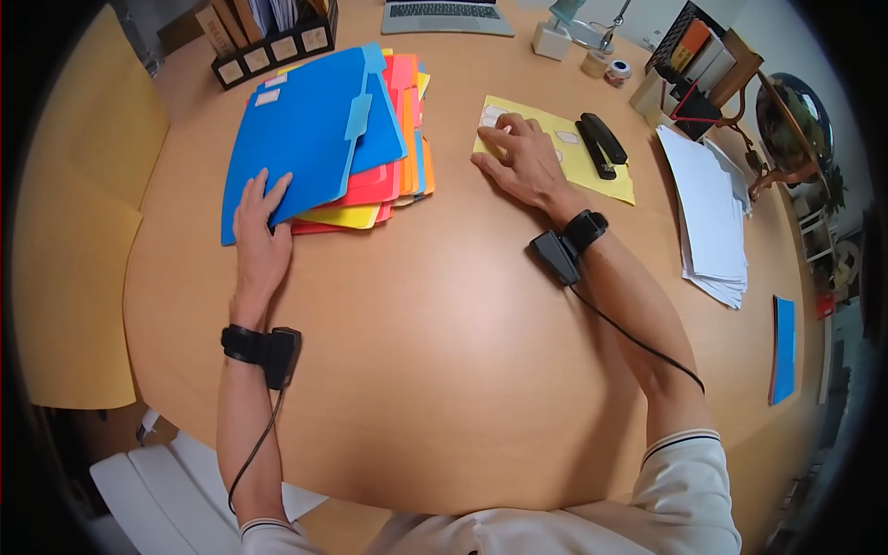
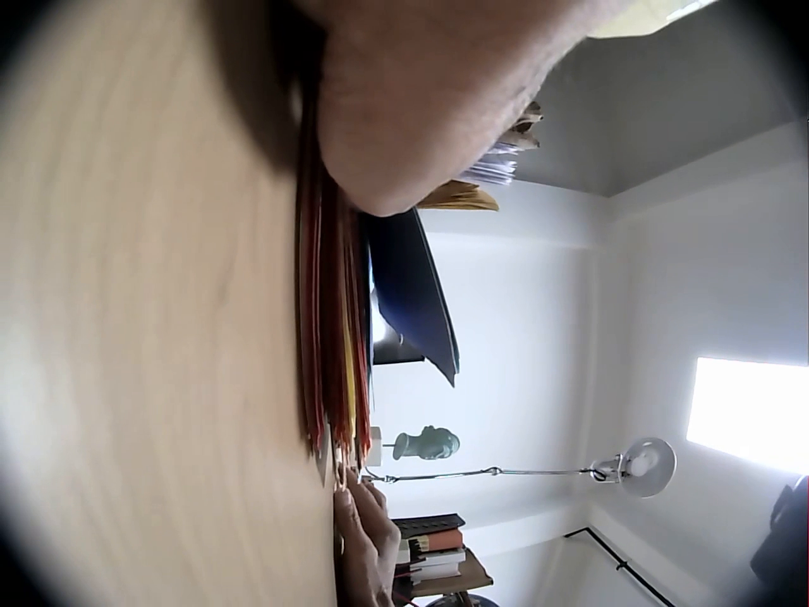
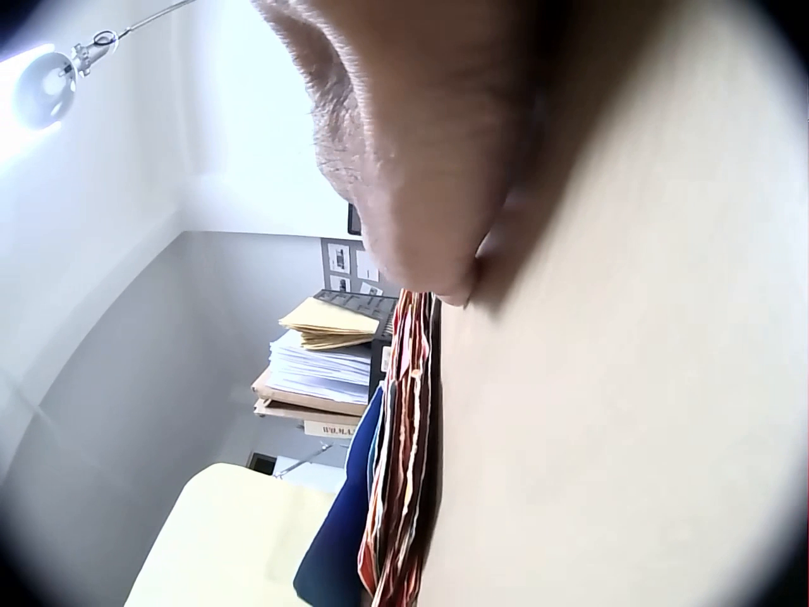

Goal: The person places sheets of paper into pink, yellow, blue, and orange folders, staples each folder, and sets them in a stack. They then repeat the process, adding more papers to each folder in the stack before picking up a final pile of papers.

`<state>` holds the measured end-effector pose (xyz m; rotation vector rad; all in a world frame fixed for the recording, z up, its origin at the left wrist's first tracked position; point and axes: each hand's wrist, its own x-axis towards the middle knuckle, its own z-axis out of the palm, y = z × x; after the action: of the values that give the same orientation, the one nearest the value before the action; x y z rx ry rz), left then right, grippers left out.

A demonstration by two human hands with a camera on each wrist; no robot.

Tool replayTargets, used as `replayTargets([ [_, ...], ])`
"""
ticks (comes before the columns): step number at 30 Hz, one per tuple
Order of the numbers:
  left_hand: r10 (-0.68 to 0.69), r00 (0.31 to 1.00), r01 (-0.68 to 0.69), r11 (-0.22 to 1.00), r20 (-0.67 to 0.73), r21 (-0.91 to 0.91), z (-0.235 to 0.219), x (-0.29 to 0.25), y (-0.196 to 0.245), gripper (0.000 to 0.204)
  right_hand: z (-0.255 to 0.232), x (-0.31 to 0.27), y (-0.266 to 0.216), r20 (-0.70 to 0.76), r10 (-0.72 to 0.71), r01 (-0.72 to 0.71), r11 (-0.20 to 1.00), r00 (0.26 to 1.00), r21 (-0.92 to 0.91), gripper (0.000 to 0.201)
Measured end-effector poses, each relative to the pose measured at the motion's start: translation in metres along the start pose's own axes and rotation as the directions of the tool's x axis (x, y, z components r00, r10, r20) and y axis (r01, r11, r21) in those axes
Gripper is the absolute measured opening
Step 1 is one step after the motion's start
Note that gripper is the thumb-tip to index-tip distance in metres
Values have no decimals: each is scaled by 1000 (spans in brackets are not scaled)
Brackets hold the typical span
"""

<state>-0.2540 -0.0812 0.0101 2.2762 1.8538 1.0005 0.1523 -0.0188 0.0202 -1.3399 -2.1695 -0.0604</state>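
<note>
A stack of folders in several colours lies at the left of the desk, a blue folder [image 1: 301, 120] on top. My left hand [image 1: 263, 222] rests on the blue folder's lower edge, fingers spread; in the left wrist view that hand [image 2: 417, 101] covers part of the stack [image 2: 331, 329]. A yellow sheet [image 1: 592, 176] with pale labels lies right of the stack, and a black stapler [image 1: 601, 146] is on it. My right hand [image 1: 525, 159] rests at the sheet's left part with bent fingers, left of the stapler. Whether its fingertips pinch anything is hidden.
White papers [image 1: 708, 217] lie at the right, with a blue pad [image 1: 783, 351] near the right edge. At the back are a laptop [image 1: 449, 18], a black file holder [image 1: 277, 57], a lamp base [image 1: 552, 41] and small jars. A globe [image 1: 794, 120] stands back right.
</note>
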Motion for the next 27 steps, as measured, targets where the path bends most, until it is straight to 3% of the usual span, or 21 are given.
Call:
replayTargets([
  [10, 6, 1000, -5, 1000, -15, 23, 0, 2, 0, 60, 3, 1, 1, 3, -37, 37, 997, 999, -75, 48],
  [15, -21, 999, 23, 999, -31, 41, 0, 2, 7, 60, 5, 8, 1, 28, 23, -20, 993, 999, -117, 52],
  [18, -39, 999, 40, 998, -17, 39, 0, 0, 6, 59, 5, 14, 13, 64, 241, -250, 939, 968, 235, 50],
  [23, 11, 999, -9, 998, -34, 69, 3, 1, 1, 60, 10, 42, 17, 57, 378, -382, 912, 924, 148, 37],
  [25, 14, 1000, -13, 998, -23, 63, 4, 1, -3, 59, 2, 53, 12, 254, 528, -578, 790, 810, 203, 39],
  [26, 21, 1000, -20, 998, -18, 58, 4, 1, -5, 58, 0, 60, 18, 284, 500, -542, 835, 818, 91, 34],
  [27, 19, 1000, -18, 998, -8, 58, 5, 1, -6, 58, 1, 64, 26, 292, 505, -549, 831, 812, 90, 34],
])
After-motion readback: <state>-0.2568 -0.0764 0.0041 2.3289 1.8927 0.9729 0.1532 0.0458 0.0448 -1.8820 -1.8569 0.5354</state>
